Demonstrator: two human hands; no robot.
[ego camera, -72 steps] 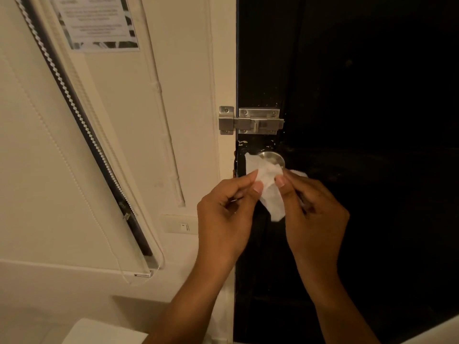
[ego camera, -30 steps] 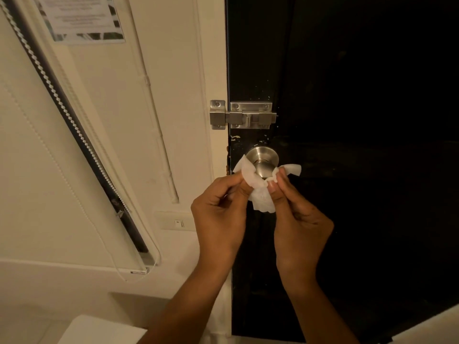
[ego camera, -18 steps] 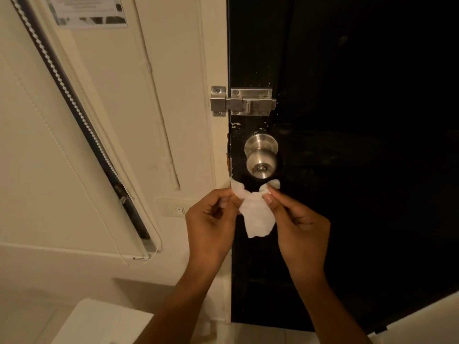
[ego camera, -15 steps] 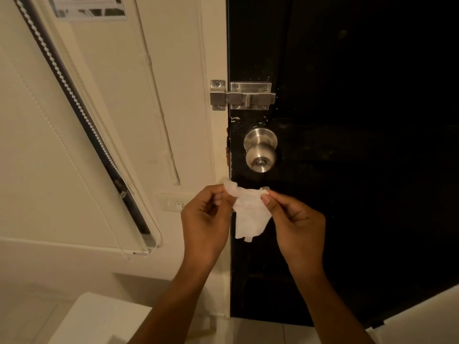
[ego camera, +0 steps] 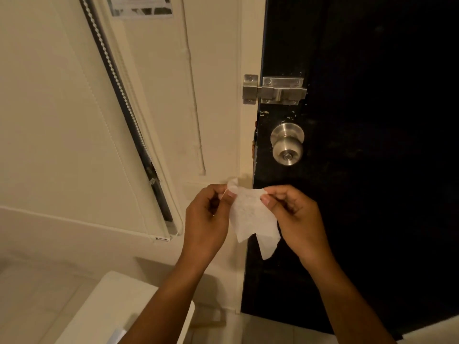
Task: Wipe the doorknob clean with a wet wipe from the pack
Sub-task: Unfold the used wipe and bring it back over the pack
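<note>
A round brushed-metal doorknob (ego camera: 287,144) sticks out of a black door (ego camera: 372,170) near its left edge. Below it and a little to the left, a white wet wipe (ego camera: 253,219) hangs spread between my two hands. My left hand (ego camera: 208,219) pinches its upper left corner. My right hand (ego camera: 295,219) pinches its upper right corner. The wipe is clear of the knob, roughly a hand's width under it. The pack of wipes is not in view.
A metal slide bolt (ego camera: 274,90) bridges door and cream frame above the knob. On the left wall hang a roller blind with a beaded cord (ego camera: 119,100) and a printed notice (ego camera: 141,6). A white furniture top (ego camera: 111,311) sits at the bottom left.
Both hands drew the wipe down and away from the knob, which it had been touching. The knob now stands fully uncovered, and the wipe is stretched wider between the hands.
</note>
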